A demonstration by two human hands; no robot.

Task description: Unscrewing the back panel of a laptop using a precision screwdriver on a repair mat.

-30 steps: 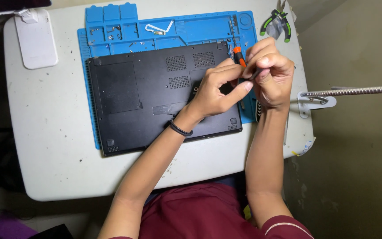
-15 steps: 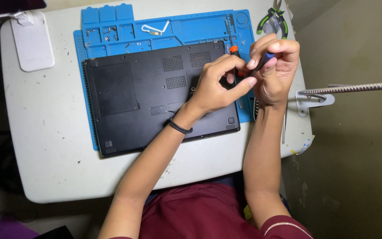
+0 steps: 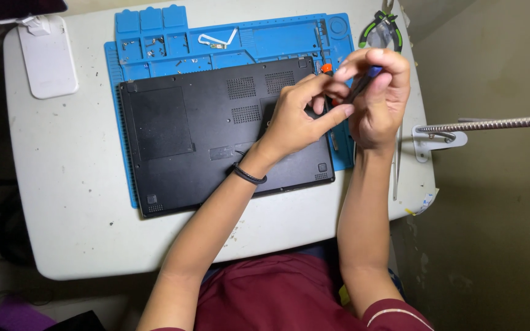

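Note:
A black laptop (image 3: 203, 135) lies bottom side up on a blue work mat (image 3: 265, 40) on the white table (image 3: 62, 202). Both hands meet over the laptop's right edge. My right hand (image 3: 378, 104) grips a slim dark tool with a blue end (image 3: 366, 79). My left hand (image 3: 305, 116), a black band on its wrist, pinches at the lower part of that tool; an orange-handled tool (image 3: 326, 68) shows just behind its fingers. The tool's tip is hidden by the fingers.
A white flat device (image 3: 47, 58) lies at the table's far left. Green-handled pliers (image 3: 381, 30) rest at the far right corner. A flexible metal arm (image 3: 492, 124) clamps to the right edge. Tweezers (image 3: 395, 165) lie near it. Small parts sit in the mat's compartments (image 3: 154, 46).
Both hands lifted slightly and shifted right. The right hand turned the dark tool so its blue end now points up; the orange tool is now mostly hidden behind the left fingers.

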